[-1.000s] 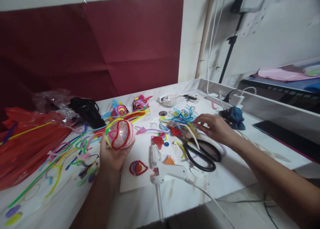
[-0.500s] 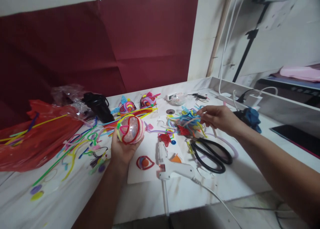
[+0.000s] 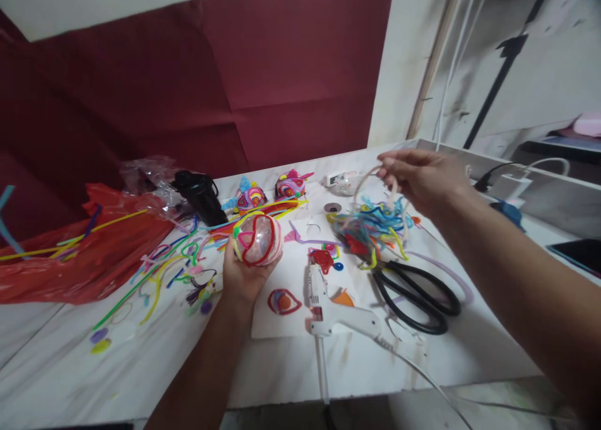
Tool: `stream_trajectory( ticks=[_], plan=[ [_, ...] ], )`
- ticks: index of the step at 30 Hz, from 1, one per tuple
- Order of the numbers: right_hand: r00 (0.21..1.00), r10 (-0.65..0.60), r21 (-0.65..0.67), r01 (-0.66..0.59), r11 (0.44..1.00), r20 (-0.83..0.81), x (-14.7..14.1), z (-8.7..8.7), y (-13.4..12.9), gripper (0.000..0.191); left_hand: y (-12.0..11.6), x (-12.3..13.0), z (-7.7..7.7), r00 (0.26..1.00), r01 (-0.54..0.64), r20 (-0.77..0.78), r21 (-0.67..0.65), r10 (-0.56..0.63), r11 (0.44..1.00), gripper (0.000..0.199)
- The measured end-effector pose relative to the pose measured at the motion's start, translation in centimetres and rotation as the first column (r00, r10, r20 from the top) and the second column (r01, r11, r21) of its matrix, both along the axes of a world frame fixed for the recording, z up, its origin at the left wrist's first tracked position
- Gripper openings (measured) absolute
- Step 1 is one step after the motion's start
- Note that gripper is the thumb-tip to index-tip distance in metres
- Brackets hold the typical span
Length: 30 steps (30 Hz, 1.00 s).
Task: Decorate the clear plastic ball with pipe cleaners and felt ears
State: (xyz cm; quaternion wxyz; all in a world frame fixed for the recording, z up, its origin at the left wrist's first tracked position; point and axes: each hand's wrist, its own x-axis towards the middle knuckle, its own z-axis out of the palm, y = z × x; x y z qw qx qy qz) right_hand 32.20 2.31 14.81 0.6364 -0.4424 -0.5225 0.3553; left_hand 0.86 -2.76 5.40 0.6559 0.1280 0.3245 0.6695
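Note:
My left hand (image 3: 246, 278) cups a clear plastic ball (image 3: 263, 237) from below; red, pink, yellow and green pipe cleaners curve over its surface. Pinched in my right hand (image 3: 417, 173) is a pale pipe cleaner (image 3: 361, 184), bent in a loop and raised over a tangled heap of pipe cleaners (image 3: 375, 220), mostly blue and yellow. On a white sheet (image 3: 267, 327) between my hands lie a red-rimmed eye shape (image 3: 284, 302) and a white glue gun (image 3: 345, 317). Black-handled scissors (image 3: 417, 295) rest below the heap, their blades hidden under it.
Two decorated pieces (image 3: 251, 195) stand at the back beside a black bottle (image 3: 200, 198). A red plastic bag (image 3: 126, 230) and scattered pipe cleaners (image 3: 164, 267) cover the left. The glue gun's cord (image 3: 422, 375) runs off the front edge. A charger (image 3: 511, 186) is at right.
My right hand has risen from the heap, drawing the pale pipe cleaner up with it. My left hand still holds the ball. The whole view has shifted slightly.

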Motion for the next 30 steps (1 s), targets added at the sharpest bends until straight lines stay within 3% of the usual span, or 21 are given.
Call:
stream_trajectory(
  ticks=[3,6,8,10,13,15,17,20,22,26,30],
  plan=[
    [0.985,-0.082,0.057,0.091,0.994,-0.152,-0.8,2.5,-1.1,0.028,-0.2,0.1,0.1,0.999,0.026,0.031,-0.026,-0.025,0.999,0.053],
    [0.978,-0.034,0.22,0.08,0.972,-0.206,-1.4,2.9,-2.3,0.017,-0.4,0.4,0.1,0.999,0.009,0.035,-0.056,-0.007,0.998,0.057],
    [0.981,0.065,0.228,-0.022,0.973,-0.184,-2.1,1.9,-3.3,0.015,-0.6,0.6,0.1,1.0,0.007,0.024,-0.074,-0.005,0.997,0.059],
    [0.987,0.126,0.155,-0.11,0.982,-0.1,-2.9,0.3,-4.1,0.016,-0.7,0.7,0.1,1.0,0.02,0.021,-0.068,-0.019,0.997,0.06],
    [0.988,0.029,0.193,-0.059,0.979,0.153,-4.0,-2.4,-4.8,0.017,-0.9,0.8,0.1,0.999,0.049,0.021,-0.055,-0.048,0.997,0.06],
    [0.93,-0.046,0.37,-0.099,0.924,0.364,-4.4,-3.8,-4.9,0.011,-1.0,0.9,0.2,0.998,0.063,0.026,-0.057,-0.062,0.996,0.059],
    [0.841,-0.105,0.517,-0.224,0.826,0.531,-4.8,-4.7,-4.9,0.012,-1.0,0.9,0.3,0.997,0.07,0.037,-0.057,-0.068,0.996,0.059],
    [0.771,-0.152,0.604,-0.343,0.719,0.619,-5.7,-5.3,-5.3,0.016,-1.0,0.9,0.3,0.996,0.08,0.047,-0.046,-0.078,0.996,0.059],
    [0.758,-0.082,0.575,-0.413,0.706,0.647,-6.3,-5.5,-5.7,0.015,-1.0,0.9,0.2,0.996,0.078,0.043,-0.029,-0.077,0.997,0.06],
    [0.689,0.17,0.377,-0.567,0.732,0.705,-7.0,-5.8,-6.0,0.015,-1.0,0.7,0.0,0.997,0.076,0.021,-0.021,-0.075,0.997,0.061],
    [0.68,0.218,0.328,-0.577,0.748,0.7,-7.5,-6.0,-5.7,0.017,-1.0,0.9,0.0,0.997,0.08,0.026,-0.026,-0.079,0.996,0.06]
  ],
)
